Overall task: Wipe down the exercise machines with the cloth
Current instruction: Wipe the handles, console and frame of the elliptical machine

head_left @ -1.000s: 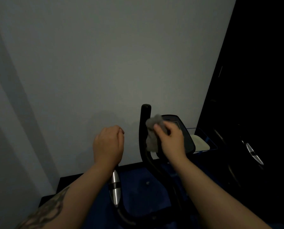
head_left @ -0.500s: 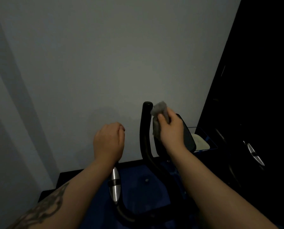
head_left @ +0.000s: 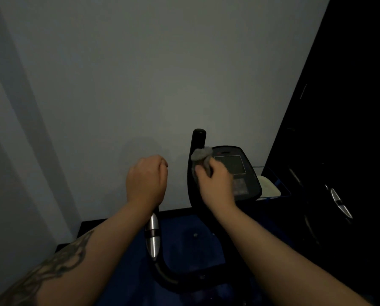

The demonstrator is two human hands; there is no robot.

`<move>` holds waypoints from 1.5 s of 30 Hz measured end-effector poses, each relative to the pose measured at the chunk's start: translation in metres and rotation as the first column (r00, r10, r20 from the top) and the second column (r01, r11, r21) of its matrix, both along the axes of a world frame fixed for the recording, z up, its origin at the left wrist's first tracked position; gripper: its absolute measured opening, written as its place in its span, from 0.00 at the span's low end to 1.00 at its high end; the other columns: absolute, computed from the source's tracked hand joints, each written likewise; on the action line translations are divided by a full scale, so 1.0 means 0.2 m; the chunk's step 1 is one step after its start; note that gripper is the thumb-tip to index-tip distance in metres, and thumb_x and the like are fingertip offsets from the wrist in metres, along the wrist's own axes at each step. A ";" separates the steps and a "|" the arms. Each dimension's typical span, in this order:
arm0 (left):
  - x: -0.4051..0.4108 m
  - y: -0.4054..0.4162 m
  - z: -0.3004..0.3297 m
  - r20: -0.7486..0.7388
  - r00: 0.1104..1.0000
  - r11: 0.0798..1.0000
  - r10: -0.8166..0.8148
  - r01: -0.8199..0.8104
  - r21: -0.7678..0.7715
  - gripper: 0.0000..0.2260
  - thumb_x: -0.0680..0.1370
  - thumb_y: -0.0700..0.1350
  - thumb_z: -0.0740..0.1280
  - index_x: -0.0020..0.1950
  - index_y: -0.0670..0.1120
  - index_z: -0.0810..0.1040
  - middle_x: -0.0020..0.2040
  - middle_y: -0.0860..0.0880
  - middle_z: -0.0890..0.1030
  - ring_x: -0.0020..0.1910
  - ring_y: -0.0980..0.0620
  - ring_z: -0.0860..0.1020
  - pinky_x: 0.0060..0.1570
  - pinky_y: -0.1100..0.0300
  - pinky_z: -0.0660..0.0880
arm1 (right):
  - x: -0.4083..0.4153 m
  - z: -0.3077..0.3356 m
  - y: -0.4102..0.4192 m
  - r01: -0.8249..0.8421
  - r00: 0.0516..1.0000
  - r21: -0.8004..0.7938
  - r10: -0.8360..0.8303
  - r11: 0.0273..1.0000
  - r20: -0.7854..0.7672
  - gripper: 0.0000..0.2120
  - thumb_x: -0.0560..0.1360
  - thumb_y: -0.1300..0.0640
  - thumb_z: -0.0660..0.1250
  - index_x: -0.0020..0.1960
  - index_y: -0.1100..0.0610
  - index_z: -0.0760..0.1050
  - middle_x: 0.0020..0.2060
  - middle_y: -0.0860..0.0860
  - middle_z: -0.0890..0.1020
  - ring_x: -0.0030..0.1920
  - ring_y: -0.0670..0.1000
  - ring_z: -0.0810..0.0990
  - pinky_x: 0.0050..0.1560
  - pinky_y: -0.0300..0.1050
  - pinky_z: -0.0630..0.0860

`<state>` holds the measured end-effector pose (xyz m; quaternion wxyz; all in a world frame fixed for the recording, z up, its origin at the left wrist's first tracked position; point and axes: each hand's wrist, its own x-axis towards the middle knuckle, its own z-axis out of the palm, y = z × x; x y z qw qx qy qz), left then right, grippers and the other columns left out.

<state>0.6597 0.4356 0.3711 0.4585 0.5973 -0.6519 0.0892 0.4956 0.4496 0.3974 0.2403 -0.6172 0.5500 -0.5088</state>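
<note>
Cloth (head_left: 201, 153) — bunched above right grip (head_left: 217, 184)

Nothing can be read. The black rounded plastic console (head_left: 237, 171) of the exercise machine bears a dark blank screen, a faint reddish mark above that screen and blurred button rows below it, all too dim to make out.

A plain grey wall (head_left: 140, 85) rises before me in dim light. Dark blue flooring (head_left: 191, 239) meets it at a black baseboard (head_left: 173, 211). A tall black panel (head_left: 350, 96) stands on my right.
</note>
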 end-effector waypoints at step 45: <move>0.00 0.02 0.00 -0.051 0.999 1.000 0.003 -0.003 -0.013 0.18 0.77 0.48 0.50 0.42 0.44 0.79 0.38 0.47 0.80 0.37 0.47 0.76 0.37 0.56 0.69 | -0.14 -0.24 0.27 -0.204 0.861 -0.206 0.075 0.957 -0.503 0.16 0.75 0.54 0.70 0.63 0.53 0.78 0.58 0.49 0.75 0.59 0.48 0.73 0.53 0.40 0.71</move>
